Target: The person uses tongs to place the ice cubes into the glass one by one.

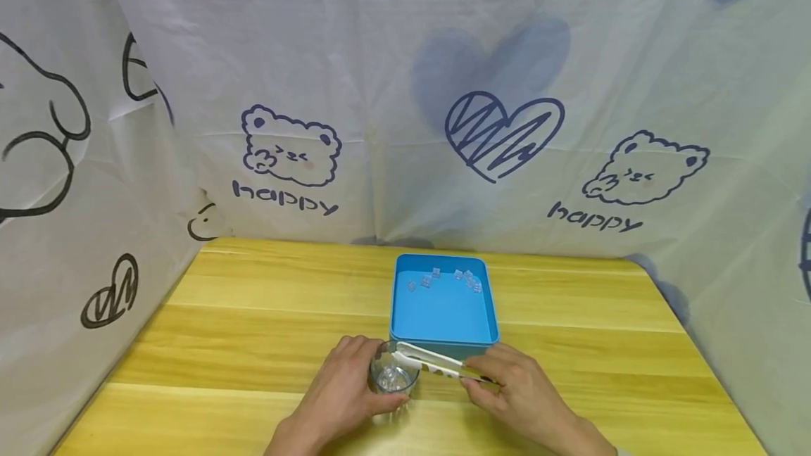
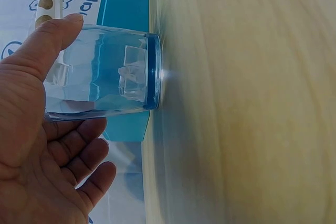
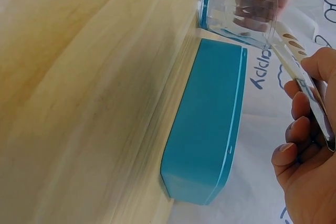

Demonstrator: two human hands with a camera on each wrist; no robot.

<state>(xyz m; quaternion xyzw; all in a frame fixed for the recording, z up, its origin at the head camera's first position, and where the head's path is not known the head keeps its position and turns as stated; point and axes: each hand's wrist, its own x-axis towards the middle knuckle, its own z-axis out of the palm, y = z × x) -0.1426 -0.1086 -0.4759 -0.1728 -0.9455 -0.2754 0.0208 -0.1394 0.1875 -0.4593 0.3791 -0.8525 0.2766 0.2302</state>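
A clear drinking glass stands upright on the table, several clear cubes at its bottom. My left hand holds it from the left, thumb on the near side and fingers on the far side. In my right hand I grip white tongs with brown spots. Their tips reach over the glass's rim into its mouth. A pale, clear shape shows just inside the mouth in the left wrist view; I cannot tell whether it is a cube or a tong tip.
Just behind the glass sits a blue rectangular tray, with several clear cubes scattered toward its back. The wooden table extends to both sides. A white cloth printed with bears and hearts hangs behind and at the sides.
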